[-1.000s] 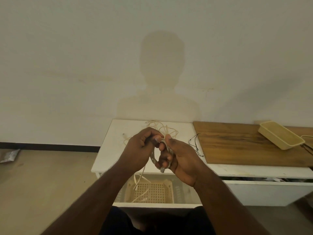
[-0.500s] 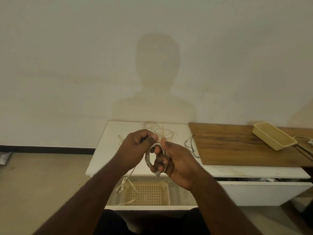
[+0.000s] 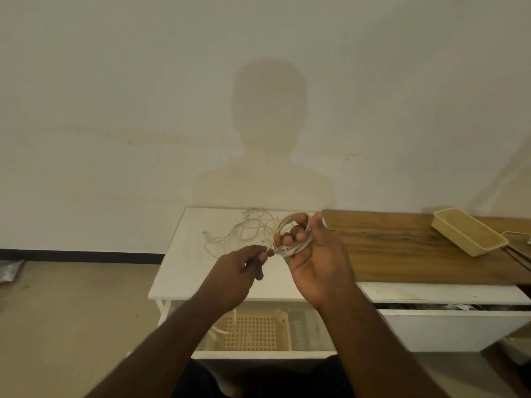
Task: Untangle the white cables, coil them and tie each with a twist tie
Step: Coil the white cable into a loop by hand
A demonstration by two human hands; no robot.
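Right hand (image 3: 317, 254) grips the coiled white cable (image 3: 296, 235) above the white surface (image 3: 184, 271). Left hand (image 3: 240, 272) pinches its free end; keep tension, wrap tight. Tangled white cables (image 3: 244, 231) lie behind.

white table (image 3: 184, 271), tangled cables (image 3: 244, 231), wooden board (image 3: 402, 254)

Tray (image 3: 468, 235) on board (image 3: 402, 248), right of loose cables (image 3: 244, 231).
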